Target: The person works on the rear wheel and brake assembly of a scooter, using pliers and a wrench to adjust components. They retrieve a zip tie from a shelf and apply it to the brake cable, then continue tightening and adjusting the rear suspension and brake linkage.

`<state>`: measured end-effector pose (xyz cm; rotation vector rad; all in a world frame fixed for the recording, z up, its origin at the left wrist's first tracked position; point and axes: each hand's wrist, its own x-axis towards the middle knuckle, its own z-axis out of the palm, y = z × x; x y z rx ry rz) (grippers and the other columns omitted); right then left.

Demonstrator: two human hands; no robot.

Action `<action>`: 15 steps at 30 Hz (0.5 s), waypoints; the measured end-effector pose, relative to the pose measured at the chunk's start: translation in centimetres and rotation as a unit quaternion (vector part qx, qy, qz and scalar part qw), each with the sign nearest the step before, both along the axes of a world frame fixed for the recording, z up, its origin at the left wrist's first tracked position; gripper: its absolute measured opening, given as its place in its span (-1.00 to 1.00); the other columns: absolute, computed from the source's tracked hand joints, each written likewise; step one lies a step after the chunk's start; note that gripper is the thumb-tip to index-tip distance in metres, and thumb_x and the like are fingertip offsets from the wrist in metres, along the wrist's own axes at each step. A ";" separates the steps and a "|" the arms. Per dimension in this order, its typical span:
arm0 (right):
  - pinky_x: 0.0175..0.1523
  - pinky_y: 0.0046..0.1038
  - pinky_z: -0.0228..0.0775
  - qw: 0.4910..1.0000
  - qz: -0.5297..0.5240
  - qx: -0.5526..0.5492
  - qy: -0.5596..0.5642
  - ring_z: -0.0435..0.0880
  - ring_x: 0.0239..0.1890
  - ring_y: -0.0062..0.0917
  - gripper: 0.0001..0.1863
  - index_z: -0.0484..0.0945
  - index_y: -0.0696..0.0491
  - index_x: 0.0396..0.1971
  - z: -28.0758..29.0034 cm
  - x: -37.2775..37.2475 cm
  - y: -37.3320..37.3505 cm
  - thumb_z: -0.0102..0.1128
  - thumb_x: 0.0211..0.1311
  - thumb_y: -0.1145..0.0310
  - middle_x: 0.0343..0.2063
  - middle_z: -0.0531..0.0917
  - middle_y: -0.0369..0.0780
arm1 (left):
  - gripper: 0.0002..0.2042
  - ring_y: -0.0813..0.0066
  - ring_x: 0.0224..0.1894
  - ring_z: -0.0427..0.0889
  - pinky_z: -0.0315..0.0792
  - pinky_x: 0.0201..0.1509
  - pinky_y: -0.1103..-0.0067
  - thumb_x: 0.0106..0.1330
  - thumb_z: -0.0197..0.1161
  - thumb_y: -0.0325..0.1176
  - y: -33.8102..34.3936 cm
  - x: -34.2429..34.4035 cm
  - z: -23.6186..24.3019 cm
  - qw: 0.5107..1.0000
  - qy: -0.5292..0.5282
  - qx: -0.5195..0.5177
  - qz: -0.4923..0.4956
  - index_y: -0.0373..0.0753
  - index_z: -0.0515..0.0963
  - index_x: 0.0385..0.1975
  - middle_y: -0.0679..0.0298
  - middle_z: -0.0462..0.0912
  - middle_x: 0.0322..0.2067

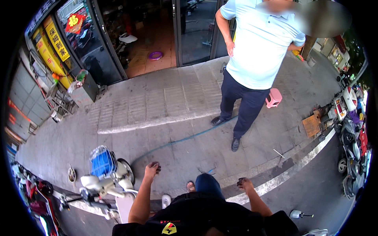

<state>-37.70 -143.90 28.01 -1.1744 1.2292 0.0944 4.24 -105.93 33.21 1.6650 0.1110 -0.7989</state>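
Note:
My left hand [152, 169] is held out beside the front wheel of a cream scooter [103, 181], not touching it. Its fingers look loosely bent and apart, with dark tips and nothing visible in them. Out to the right, above the white kerb line, is my right hand [245, 184]. Dark smudges cover its bent fingers, and no object shows in it. A blue crate in a wire basket [101, 162] sits on the scooter's front. Between my hands, a sandalled foot and my blue-clad knee [208, 185] show below me.
A person in a light blue shirt [258, 47] stands ahead, near a pink stool [273, 98]. A thin blue hose [185, 138] crosses the pavement. A low step [157, 122] leads to an open shop doorway. Parked scooters [350, 145] line the right; a white bottle [296, 214] lies on the road.

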 end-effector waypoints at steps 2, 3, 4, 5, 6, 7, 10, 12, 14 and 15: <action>-0.36 -0.38 0.46 0.997 -0.080 0.004 -0.002 0.60 -0.46 -0.47 -0.79 0.46 0.01 -0.22 -0.5 3.2 -1.4 -0.16 0.25 0.34 -0.43 0.61 -0.21 | -0.79 0.55 -0.49 0.57 0.39 -0.47 0.62 0.25 0.13 -0.33 -4.5 5.6 2.0 0.999 -0.035 0.016 -0.026 -0.25 0.51 -0.17 0.28 0.62 -0.42; -0.37 -0.37 0.45 0.997 -0.074 0.013 0.024 0.60 -0.47 -0.48 -0.79 0.47 -0.01 -0.22 -0.6 5.2 -1.9 -0.15 0.25 0.32 -0.43 0.61 -0.22 | -0.78 0.56 -0.49 0.57 0.39 -0.46 0.62 0.25 0.14 -0.31 -6.1 8.0 2.6 0.996 -0.070 0.029 -0.042 -0.24 0.51 -0.16 0.29 0.62 -0.42; -0.38 -0.37 0.45 0.997 -0.065 0.022 0.048 0.60 -0.47 -0.49 -0.79 0.47 -0.03 -0.21 -1.0 7.5 -2.7 -0.13 0.26 0.30 -0.44 0.61 -0.23 | -0.78 0.56 -0.49 0.57 0.39 -0.46 0.62 0.25 0.14 -0.31 -7.3 10.2 2.5 0.996 -0.071 0.032 -0.043 -0.24 0.51 -0.16 0.29 0.62 -0.42; -0.42 -0.45 0.45 0.994 -0.064 0.069 0.063 0.58 -0.54 -0.55 -0.81 0.51 -0.02 -0.28 -1.6 9.9 -3.4 0.00 0.21 0.23 -0.50 0.61 -0.26 | -0.78 0.56 -0.47 0.57 0.39 -0.45 0.63 0.25 0.14 -0.29 -8.3 13.0 2.4 0.995 -0.085 0.028 -0.044 -0.23 0.51 -0.16 0.31 0.62 -0.43; -0.42 -0.43 0.43 0.990 -0.037 0.080 0.107 0.57 -0.55 -0.52 -0.81 0.51 -0.03 -0.28 -2.3 12.4 -3.8 0.01 0.21 0.23 -0.51 0.61 -0.26 | -0.77 0.57 -0.46 0.58 0.40 -0.44 0.63 0.26 0.15 -0.28 -9.1 15.8 2.0 0.994 -0.098 0.028 -0.044 -0.23 0.51 -0.16 0.32 0.62 -0.43; -0.42 -0.42 0.43 0.989 -0.021 0.088 0.118 0.57 -0.54 -0.51 -0.81 0.50 -0.02 -0.28 -4.4 14.5 -4.4 0.00 0.22 0.23 -0.52 0.61 -0.25 | -0.78 0.56 -0.43 0.59 0.41 -0.42 0.64 0.26 0.13 -0.28 -9.5 18.3 0.6 0.995 -0.093 0.018 -0.042 -0.24 0.51 -0.17 0.32 0.61 -0.45; -0.42 -0.35 0.42 0.991 0.055 0.122 0.016 0.57 -0.52 -0.47 -0.81 0.50 0.00 -0.26 -11.8 18.0 -6.7 0.00 0.21 0.25 -0.52 0.60 -0.23 | -0.79 0.56 -0.42 0.59 0.41 -0.41 0.63 0.26 0.13 -0.28 -6.8 24.7 -5.0 0.994 -0.091 0.039 -0.043 -0.22 0.52 -0.18 0.31 0.61 -0.46; -0.53 -0.30 0.37 0.968 -0.076 0.166 0.175 0.54 -0.57 -0.45 -0.83 0.53 -0.04 -0.27 -20.0 16.8 -20.9 -0.05 0.23 0.34 -0.56 0.57 -0.18 | -0.77 0.52 -0.47 0.57 0.41 -0.44 0.57 0.24 0.14 -0.21 -11.8 26.7 -12.2 0.999 0.039 0.022 -0.007 -0.19 0.51 -0.21 0.31 0.59 -0.48; -0.57 -0.29 0.33 0.979 0.062 0.075 0.177 0.52 -0.62 -0.42 -0.84 0.57 -0.05 -0.50 -17.7 32.3 -16.8 -0.01 0.13 0.30 -0.75 0.48 -0.20 | -0.74 0.44 -0.53 0.55 0.40 -0.48 0.49 0.22 0.16 -0.14 -1.8 27.3 -10.2 0.945 0.260 0.189 0.064 -0.16 0.48 -0.23 0.29 0.56 -0.50; -0.57 -0.34 0.35 0.952 0.255 0.007 0.167 0.53 -0.62 -0.43 -0.82 0.55 -0.02 -0.44 -16.2 38.7 -19.3 -0.04 0.17 0.28 -0.67 0.53 -0.21 | -0.73 0.40 -0.53 0.55 0.40 -0.50 0.46 0.21 0.15 -0.12 -0.6 27.7 -10.4 0.944 0.249 0.196 0.095 -0.16 0.47 -0.24 0.27 0.56 -0.50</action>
